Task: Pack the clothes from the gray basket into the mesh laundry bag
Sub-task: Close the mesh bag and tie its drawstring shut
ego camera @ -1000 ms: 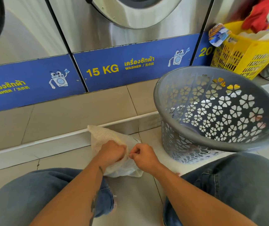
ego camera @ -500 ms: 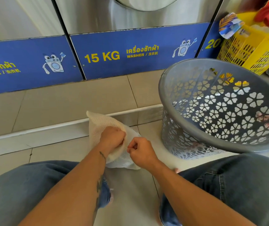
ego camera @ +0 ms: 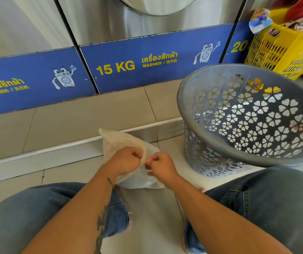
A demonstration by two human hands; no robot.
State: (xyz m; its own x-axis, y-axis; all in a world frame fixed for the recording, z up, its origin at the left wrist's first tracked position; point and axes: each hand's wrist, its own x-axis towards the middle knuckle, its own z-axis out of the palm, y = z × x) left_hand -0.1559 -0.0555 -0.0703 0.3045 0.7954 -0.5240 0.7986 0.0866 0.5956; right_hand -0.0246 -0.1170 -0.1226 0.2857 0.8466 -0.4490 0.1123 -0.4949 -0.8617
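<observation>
Big washers (ego camera: 147, 33) stand along the wall. The gray basket (ego camera: 238, 154) sits on the floor to the right, and no clothes show inside it. Just left of it, between the knees, lies the mesh laundry bag (ego camera: 121, 143), puffy and full. The left hand (ego camera: 126, 160) has its fingers closed on the bag's edge. The right hand (ego camera: 162, 166) pinches something tiny there, maybe the zipper pull. Packing looks done; the closing step is in hand. Next, hold the edge tight and pull the zipper along.
</observation>
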